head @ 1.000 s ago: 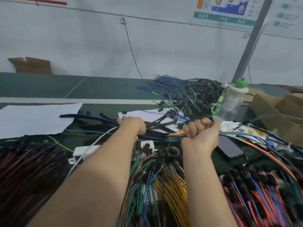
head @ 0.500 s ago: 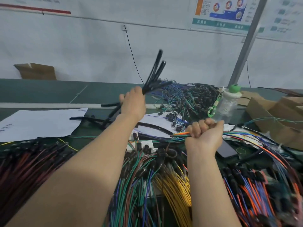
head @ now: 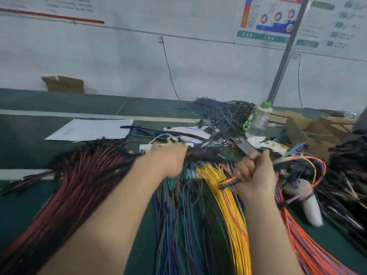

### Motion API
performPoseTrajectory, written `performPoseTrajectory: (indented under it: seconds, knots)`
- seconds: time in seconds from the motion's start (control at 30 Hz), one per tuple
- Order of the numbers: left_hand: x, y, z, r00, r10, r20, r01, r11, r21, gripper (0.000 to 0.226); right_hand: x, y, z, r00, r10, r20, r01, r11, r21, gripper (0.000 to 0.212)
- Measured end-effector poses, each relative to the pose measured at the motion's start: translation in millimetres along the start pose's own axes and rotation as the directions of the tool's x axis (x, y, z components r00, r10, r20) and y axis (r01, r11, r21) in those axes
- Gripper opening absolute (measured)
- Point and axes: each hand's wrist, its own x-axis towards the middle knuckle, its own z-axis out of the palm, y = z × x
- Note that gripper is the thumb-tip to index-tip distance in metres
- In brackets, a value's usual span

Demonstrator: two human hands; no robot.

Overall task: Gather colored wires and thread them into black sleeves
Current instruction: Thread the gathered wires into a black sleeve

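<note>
Beside the yellow pile (head: 235,215), your right hand (head: 256,175) is clamping limp, light wires (head: 228,182) near their tips; left hand (head: 166,159) is blurring, grip unreadable.

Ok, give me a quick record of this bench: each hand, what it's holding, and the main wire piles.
left hand: motion-blurred, at a dark bundle that looks like black sleeves; grip unclear
right hand: fist round a bunch of coloured wires, ends poking out to the left
yellow wires: fanned out between the forearms
red and black wires: big pile on the left
bottle: upright at the back, green cap
table: green surface
</note>
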Motion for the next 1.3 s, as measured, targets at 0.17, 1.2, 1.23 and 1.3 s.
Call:
performPoseTrajectory:
  seconds: [0.17, 1.2, 1.23, 1.3]
  knots:
    - [-46.3, -11.0, 88.6, 0.996, -0.093, 0.014, 0.093, 0.993, -0.068, 0.054, -53.9, 21.5, -16.7, 0.998, -0.005, -0.068, 0.000, 0.997, -0.081, 0.050]
    - [-112.9, 48.8, 86.6, 0.786, -0.367, -0.497, -0.290, 0.490, -0.822, 0.008, -90.5, 57.9, -26.4, 0.998, 0.069, 0.013, -0.060, 0.937, -0.345, 0.033]
    - [-109.7, 54.4, 93.5, 0.865, -0.358, -0.352, -0.273, 0.254, -0.928, 0.007, -92.3, 60.6, -24.9, 0.995, 0.098, 0.028, -0.081, 0.927, -0.366, 0.033]
    - [-105.4, 58.5, 102.2, 0.937, -0.256, -0.236, -0.270, -0.106, -0.957, 0.019, -96.3, 65.4, -22.7, 0.982, 0.176, 0.071, -0.132, 0.901, -0.413, 0.028]
